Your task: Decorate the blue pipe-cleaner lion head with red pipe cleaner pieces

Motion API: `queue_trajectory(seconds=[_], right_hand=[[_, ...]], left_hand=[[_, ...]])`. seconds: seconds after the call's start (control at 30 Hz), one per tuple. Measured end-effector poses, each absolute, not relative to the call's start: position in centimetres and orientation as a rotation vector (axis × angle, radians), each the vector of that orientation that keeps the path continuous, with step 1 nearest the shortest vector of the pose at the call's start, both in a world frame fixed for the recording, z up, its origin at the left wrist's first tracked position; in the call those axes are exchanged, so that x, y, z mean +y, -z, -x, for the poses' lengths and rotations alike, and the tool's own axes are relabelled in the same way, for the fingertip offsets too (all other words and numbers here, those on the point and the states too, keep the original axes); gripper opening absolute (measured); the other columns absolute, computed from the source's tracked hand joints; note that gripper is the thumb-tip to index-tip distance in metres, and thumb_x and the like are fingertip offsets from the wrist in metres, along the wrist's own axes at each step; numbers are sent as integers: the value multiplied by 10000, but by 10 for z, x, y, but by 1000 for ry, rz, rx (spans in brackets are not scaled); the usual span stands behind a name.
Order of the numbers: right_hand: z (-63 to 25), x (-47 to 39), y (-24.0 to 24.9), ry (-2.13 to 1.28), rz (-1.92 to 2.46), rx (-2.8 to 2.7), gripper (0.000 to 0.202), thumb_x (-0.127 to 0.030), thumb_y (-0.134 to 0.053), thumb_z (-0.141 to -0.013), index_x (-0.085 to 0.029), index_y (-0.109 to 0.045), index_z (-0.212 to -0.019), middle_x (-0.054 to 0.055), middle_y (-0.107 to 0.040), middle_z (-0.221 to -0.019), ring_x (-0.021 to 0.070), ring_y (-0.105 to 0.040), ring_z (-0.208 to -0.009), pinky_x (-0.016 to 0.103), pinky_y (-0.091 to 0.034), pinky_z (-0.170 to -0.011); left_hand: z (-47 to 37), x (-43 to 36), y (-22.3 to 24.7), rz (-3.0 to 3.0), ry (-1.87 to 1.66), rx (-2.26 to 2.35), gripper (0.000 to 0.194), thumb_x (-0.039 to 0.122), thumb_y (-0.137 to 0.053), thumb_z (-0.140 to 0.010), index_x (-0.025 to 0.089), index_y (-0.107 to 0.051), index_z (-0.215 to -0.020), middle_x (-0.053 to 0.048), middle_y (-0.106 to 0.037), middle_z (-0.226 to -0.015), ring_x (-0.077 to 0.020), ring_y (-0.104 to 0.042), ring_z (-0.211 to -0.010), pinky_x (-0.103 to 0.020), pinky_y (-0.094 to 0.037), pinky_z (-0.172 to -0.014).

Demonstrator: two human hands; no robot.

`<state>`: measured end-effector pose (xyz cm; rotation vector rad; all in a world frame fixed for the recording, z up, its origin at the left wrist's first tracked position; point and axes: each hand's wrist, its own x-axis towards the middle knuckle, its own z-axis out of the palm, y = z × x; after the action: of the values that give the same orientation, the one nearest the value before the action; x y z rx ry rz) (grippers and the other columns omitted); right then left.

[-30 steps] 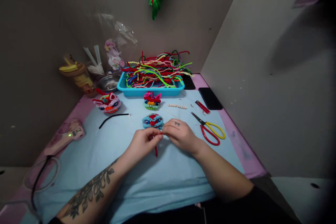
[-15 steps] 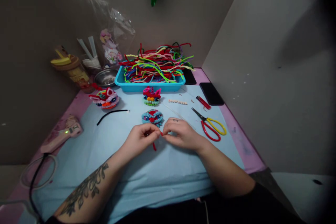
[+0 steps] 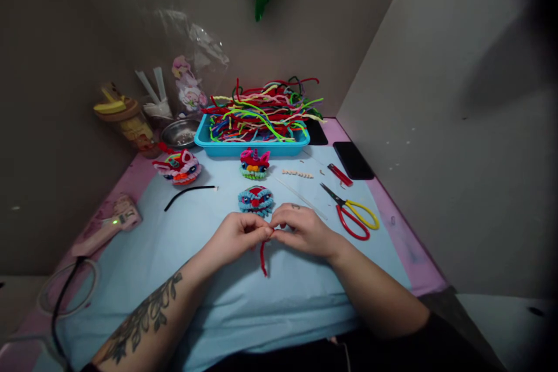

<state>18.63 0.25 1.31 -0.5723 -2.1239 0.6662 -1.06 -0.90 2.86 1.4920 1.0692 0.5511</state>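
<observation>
Both hands meet over the middle of the blue sheet, fingertips touching. My left hand (image 3: pixel 242 235) pinches a red pipe cleaner (image 3: pixel 263 260), whose free end hangs down toward me. Thumb and forefinger of my right hand (image 3: pixel 303 228) close on the same red piece at its top, which the fingers mostly hide. Just beyond the fingertips sits a light-blue and red lion-head figure (image 3: pixel 256 200). Behind it stands a smaller pink, red and green figure (image 3: pixel 254 164), and a pink and red one (image 3: pixel 178 167) lies farther left.
A blue tray (image 3: pixel 257 150) of colourful pipe cleaners stands at the back. Yellow-and-red scissors (image 3: pixel 352 215), a red cutter (image 3: pixel 340 175) and a phone (image 3: pixel 353 160) lie right. A black strip (image 3: pixel 188 190), a pink glue gun (image 3: pixel 108 226) and a metal bowl (image 3: pixel 179 133) are left.
More of the red pipe cleaner hangs below my fingers, and my fingertips have come closer together. The whole view has shifted slightly, with everything a little lower and to the right.
</observation>
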Motion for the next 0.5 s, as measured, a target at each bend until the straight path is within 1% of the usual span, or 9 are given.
queue_trajectory(seconds=[0.1, 0.27, 0.4, 0.5], right_hand=[[-185, 1, -12, -640, 575, -2114, 69, -191, -605, -832, -209, -598, -898, 29, -663, -803, 129, -613, -768, 252, -519, -697], [-185, 2, -10, -655, 630, -2155, 50, -180, -578, -842, -199, -590, -886, 36, -643, -805, 140, -595, -770, 275, -510, -702], [-186, 4, -11, -620, 640, -2160, 30, -159, -570, -839, -188, -572, -830, 33, -616, -762, 137, -572, -727, 265, -492, -669], [-186, 4, -12, -594, 636, -2106, 38, -161, -576, -837, -193, -565, -821, 26, -613, -742, 134, -568, -709, 259, -485, -650]], left_hand=[[12, -8, -29, -1483, -543, 1051, 294, 406, -590, -761, 129, -685, -743, 12, -540, -530, -83, -416, -481, -193, -316, -462], [12, -7, -25, -1464, -556, 1024, 251, 372, -615, -745, 134, -692, -727, 9, -569, -547, -83, -443, -483, -197, -345, -475], [11, -6, -20, -1383, -577, 988, 310, 418, -628, -735, 116, -680, -777, -14, -589, -592, -100, -484, -501, -218, -384, -492], [11, -5, -20, -1392, -620, 983, 336, 427, -630, -738, 110, -674, -842, -20, -597, -634, -108, -504, -553, -223, -398, -539]])
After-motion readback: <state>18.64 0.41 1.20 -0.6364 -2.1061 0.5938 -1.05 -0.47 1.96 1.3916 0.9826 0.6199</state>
